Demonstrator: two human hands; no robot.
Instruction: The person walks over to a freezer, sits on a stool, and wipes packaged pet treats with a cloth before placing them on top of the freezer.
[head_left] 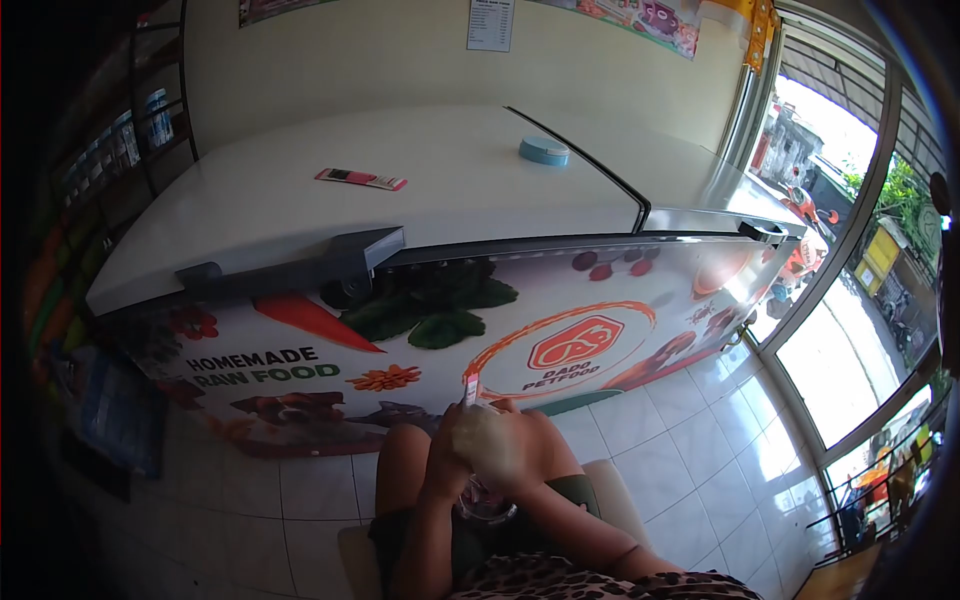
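Observation:
Above my lap, my left hand (446, 458) is closed around the lower end of a slim pink-and-white sachet (472, 388), which points up toward the freezer. Against it is a cream-coloured, blurred thing (482, 440); I cannot make out its kind. My right hand (512, 472) is beside and partly behind this blur, and its fingers do not show clearly. Below both hands, a clear round container (486, 502) sits between my thighs with something dark pinkish inside.
A long chest freezer (420, 150) with a printed front stands before me. On its lid lie a pink-and-dark sachet (360, 180) and a light blue round tin (544, 150). Dark handles (300, 268) jut from the lid's edge. Shelves (120, 140) stand left; a glass door (830, 250) is right.

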